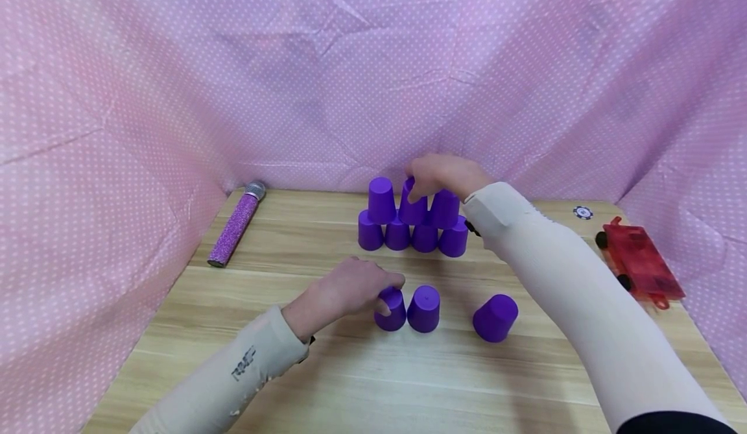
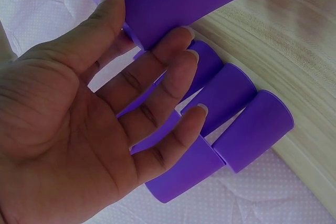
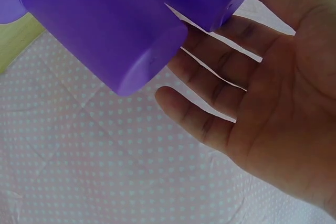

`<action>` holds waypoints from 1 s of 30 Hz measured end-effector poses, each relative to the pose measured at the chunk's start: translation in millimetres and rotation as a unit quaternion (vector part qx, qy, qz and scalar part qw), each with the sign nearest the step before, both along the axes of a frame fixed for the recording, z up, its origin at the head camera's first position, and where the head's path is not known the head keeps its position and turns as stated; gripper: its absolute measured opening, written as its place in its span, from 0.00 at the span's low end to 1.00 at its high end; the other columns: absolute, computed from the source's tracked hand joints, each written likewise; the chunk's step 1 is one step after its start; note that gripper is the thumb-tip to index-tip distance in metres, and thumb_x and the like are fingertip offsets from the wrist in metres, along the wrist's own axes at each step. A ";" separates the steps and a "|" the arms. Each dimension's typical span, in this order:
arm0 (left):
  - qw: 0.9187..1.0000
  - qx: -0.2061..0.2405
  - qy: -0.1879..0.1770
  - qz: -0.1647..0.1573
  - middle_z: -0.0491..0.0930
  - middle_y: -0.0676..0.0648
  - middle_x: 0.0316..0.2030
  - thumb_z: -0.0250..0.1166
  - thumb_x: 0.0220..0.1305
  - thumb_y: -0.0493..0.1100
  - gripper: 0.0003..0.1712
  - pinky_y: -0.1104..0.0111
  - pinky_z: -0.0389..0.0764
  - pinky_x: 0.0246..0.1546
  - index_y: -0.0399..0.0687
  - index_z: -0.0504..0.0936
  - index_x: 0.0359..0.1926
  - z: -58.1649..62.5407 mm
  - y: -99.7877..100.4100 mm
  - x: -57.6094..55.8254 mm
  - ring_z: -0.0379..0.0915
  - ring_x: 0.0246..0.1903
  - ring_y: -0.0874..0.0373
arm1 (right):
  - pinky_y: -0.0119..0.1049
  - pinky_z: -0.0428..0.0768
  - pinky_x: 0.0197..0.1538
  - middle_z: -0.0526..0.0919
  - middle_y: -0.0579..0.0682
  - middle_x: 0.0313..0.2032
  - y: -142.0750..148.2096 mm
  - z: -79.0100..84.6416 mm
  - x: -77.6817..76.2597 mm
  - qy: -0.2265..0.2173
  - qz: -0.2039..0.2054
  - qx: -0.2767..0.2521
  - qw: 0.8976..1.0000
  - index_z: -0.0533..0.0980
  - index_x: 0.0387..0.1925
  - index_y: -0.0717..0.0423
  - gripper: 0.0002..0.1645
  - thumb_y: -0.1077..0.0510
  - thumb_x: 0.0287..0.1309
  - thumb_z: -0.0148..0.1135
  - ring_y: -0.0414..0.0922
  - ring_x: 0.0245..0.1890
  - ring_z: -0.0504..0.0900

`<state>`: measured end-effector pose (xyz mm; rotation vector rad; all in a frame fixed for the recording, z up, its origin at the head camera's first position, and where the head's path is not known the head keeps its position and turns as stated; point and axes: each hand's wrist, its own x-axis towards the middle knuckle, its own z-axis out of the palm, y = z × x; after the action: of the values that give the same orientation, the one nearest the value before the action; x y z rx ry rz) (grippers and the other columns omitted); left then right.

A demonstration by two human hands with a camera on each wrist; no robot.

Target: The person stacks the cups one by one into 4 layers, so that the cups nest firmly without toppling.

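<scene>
Purple plastic cups, all upside down, stand in two tiers at the back of the table: several in the bottom row (image 1: 370,231) and three on top. My right hand (image 1: 440,173) reaches over the upper tier and pinches its middle cup (image 1: 413,213) near the top with thumb and fingers. Its neighbour (image 3: 100,30) lies close to the lower fingers in the right wrist view. Nearer the front, my left hand (image 1: 357,286) holds a cup (image 1: 391,317) between thumb and fingertips. A second front cup (image 1: 424,309) stands right beside it, and a third (image 1: 495,318) farther right.
A glittery purple microphone (image 1: 236,226) lies along the left edge of the wooden table (image 1: 280,233). At the right are a red toy car chassis (image 1: 639,259) and a poker chip (image 1: 582,213). Pink dotted cloth (image 1: 327,84) hangs behind and at both sides.
</scene>
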<state>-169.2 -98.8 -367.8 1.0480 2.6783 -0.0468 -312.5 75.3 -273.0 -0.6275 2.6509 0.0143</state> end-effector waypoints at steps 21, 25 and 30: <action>1.000 -0.004 0.004 0.000 0.78 0.61 0.25 0.71 0.55 0.60 0.18 0.61 0.74 0.31 0.61 0.73 0.37 -2.0 -0.2 -0.9 0.74 0.28 0.63 | 0.54 0.73 0.63 0.80 0.55 0.58 0.2 -4.4 -5.4 0.000 0.006 -0.002 1.000 0.76 0.59 0.55 0.27 0.47 0.62 0.65 0.54 0.59 0.77; 1.000 -0.004 0.006 -0.002 0.78 0.61 0.25 0.71 0.55 0.60 0.18 0.61 0.74 0.32 0.61 0.73 0.37 -1.7 0.0 -0.8 0.74 0.28 0.63 | 0.54 0.73 0.63 0.80 0.55 0.58 -0.3 -4.6 -5.7 -0.001 0.006 0.000 1.000 0.76 0.58 0.55 0.27 0.47 0.62 0.65 0.54 0.59 0.77; 1.000 -0.005 0.005 -0.002 0.78 0.60 0.25 0.70 0.55 0.60 0.18 0.61 0.73 0.31 0.61 0.73 0.37 -1.2 0.1 -0.5 0.74 0.27 0.63 | 0.54 0.74 0.62 0.80 0.55 0.58 -0.4 -5.0 -6.0 -0.004 0.008 0.001 1.000 0.75 0.58 0.54 0.27 0.46 0.61 0.65 0.54 0.59 0.77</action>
<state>-169.7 -98.7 -369.1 1.0532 2.6820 -0.0674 -318.5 74.9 -278.0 -0.6468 2.6386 0.0204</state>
